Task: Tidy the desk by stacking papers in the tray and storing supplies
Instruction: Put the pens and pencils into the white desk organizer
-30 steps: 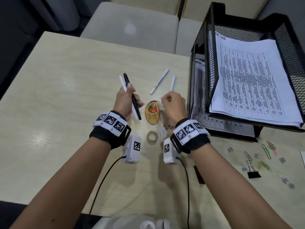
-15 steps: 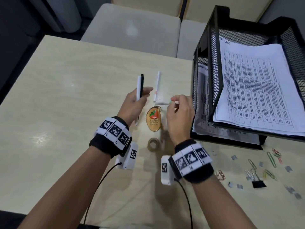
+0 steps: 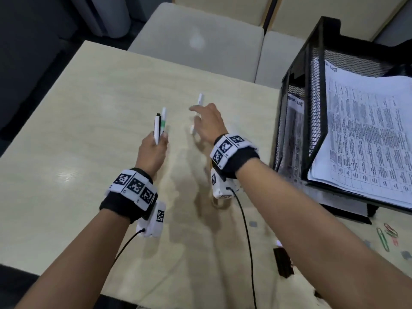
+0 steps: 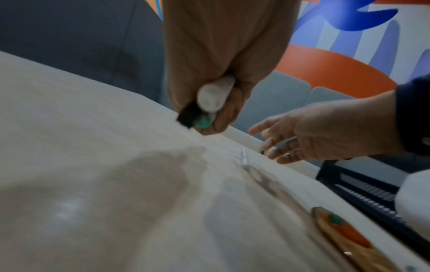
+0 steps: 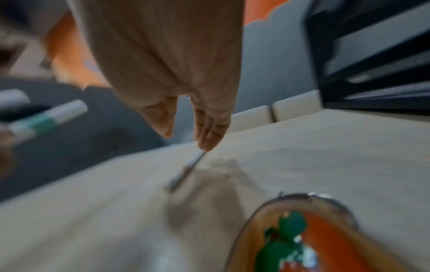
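Observation:
My left hand [image 3: 159, 141] grips a bundle of pens [image 3: 160, 124] upright: a white one with a black end and a white marker with a green band; the left wrist view shows their ends [image 4: 207, 104] in my fist. A white pen [image 3: 200, 99] lies on the desk ahead. My right hand [image 3: 198, 114] hovers over it with straight fingers [image 5: 209, 136], their tips at the pen [image 5: 186, 169]; whether they touch it I cannot tell. The black mesh tray [image 3: 312, 85] stands at the right with printed papers [image 3: 367, 130] stacked in it.
A strawberry keychain [image 5: 314, 239] lies under my right wrist, hidden in the head view. Coloured paper clips [image 3: 388, 235] and a dark flat object [image 3: 283, 262] lie near the front right. Grey seat cushions [image 3: 200, 41] sit beyond the desk's far edge.
The green-banded marker went from my right hand into my left hand's bundle. My right hand has opened and reached forward over the white pen.

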The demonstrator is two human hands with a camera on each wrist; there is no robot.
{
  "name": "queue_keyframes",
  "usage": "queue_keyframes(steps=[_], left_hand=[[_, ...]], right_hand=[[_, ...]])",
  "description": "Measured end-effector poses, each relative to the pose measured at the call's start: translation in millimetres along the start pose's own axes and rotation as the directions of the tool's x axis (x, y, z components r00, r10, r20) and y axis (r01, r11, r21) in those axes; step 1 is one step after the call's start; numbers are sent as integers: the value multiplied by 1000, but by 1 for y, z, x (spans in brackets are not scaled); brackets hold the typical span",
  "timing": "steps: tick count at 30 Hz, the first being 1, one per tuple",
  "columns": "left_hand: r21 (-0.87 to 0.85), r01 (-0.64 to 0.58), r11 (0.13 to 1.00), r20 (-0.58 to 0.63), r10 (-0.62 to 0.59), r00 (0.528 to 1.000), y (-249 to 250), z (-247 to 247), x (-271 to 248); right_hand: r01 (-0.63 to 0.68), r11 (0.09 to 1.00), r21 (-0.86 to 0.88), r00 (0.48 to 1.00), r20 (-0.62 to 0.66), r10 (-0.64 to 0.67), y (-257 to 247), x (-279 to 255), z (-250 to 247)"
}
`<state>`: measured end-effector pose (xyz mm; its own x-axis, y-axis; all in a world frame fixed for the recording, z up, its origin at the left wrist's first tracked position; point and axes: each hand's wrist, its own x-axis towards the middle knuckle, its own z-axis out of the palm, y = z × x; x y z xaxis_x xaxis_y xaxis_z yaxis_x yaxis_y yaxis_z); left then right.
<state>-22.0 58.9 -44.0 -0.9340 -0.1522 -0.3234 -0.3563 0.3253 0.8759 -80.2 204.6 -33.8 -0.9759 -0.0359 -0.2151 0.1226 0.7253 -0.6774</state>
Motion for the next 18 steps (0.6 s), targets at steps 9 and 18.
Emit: queue_keyframes(steps=[9, 18], left_hand=[[-87, 143, 986, -107, -152, 983, -12, -30, 4], [-121, -104, 987, 13, 107, 994, 48, 4, -36]], right_hand=[[76, 880, -469, 997, 50, -60, 2, 10, 58], [60, 977, 203, 943, -332, 11, 1, -106, -9]])
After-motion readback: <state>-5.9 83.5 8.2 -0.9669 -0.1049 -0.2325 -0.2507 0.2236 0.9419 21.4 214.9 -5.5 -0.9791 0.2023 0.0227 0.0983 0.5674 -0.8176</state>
